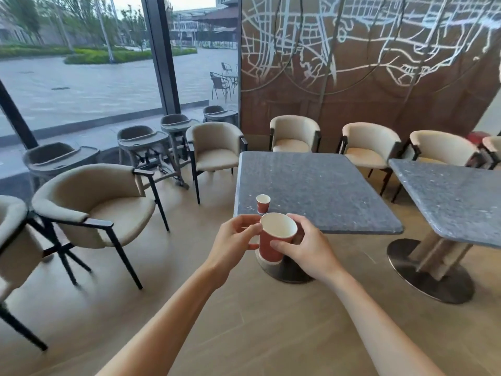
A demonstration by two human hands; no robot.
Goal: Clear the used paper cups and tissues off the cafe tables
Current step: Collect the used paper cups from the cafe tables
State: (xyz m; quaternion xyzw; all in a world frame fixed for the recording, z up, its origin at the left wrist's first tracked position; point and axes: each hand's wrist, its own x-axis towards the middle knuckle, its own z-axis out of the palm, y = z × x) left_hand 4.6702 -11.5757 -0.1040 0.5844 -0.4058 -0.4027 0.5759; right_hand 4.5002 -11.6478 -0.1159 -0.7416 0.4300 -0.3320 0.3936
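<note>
A red paper cup [271,244] with a white inside is held in the air in front of the near edge of a grey stone table [320,185]. My right hand [306,248] grips its side, thumb on the front and fingers round the back. My left hand [235,237] curls against the cup's left side near the rim, thumb touching it. A second, smaller-looking red paper cup [263,203] stands upright on the table's near left corner, just beyond the held one. No tissues show.
A second grey table [455,202] stands to the right. Beige armchairs [103,204] ring the tables, with several grey high chairs [146,147] by the window at left. Round metal table bases [433,278] sit on the wooden floor.
</note>
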